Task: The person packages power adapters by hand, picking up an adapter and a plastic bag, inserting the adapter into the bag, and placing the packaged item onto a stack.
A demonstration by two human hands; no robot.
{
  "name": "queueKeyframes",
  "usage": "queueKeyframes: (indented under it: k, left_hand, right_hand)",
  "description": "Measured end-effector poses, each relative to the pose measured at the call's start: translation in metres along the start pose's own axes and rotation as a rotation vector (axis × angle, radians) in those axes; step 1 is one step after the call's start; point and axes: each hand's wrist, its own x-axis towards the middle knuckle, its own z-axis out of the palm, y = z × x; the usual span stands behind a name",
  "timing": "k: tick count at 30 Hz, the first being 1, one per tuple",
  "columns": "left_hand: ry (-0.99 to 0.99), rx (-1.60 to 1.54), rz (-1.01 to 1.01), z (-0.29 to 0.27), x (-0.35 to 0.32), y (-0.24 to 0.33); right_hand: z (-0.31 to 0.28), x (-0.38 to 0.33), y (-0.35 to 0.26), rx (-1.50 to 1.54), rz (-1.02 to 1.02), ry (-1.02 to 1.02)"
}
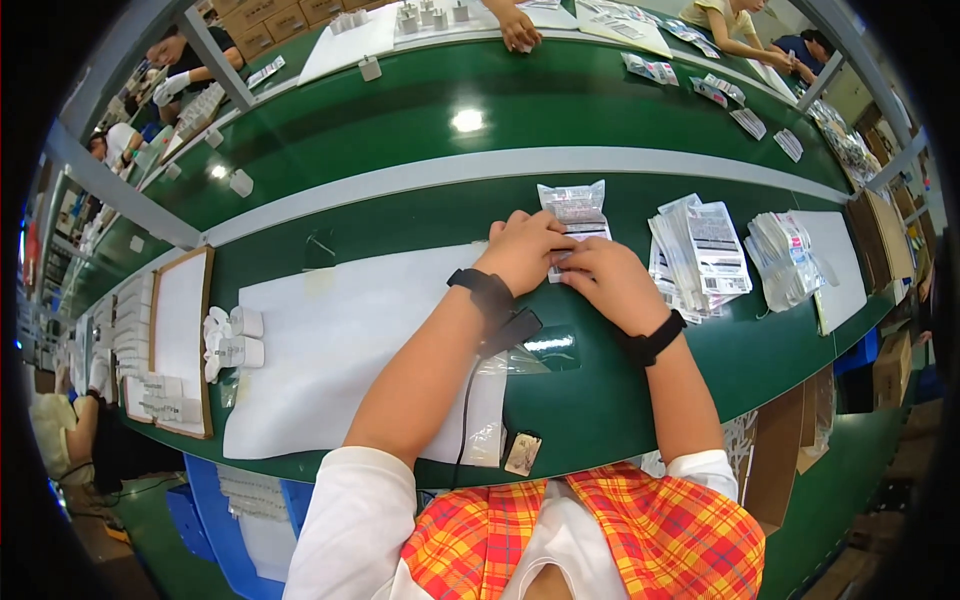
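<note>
A printed clear-and-white plastic packet lies on the green table in front of me, its upper end pointing away. My left hand bends over the packet's lower left side with its fingers closed on it. From the right, my right hand pinches the packet's lower end, and both hands' fingertips meet there. The fingers hide most of that lower end. To the right of the hands lies a stack of flat printed packets. Beyond it is a pile of fuller packets.
A white sheet covers the table at left, with white blocks at its edge. A shallow tray stands farther left. A small tan box sits by the front edge. Across the green conveyor, other people work.
</note>
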Motion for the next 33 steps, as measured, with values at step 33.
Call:
queueKeyframes:
  k: [33]
  left_hand:
    - [0.020, 0.038, -0.034, -0.009, 0.012, 0.003]
  right_hand:
    - [0.178, -0.609, 0.254, -0.460, 1.651, 0.000]
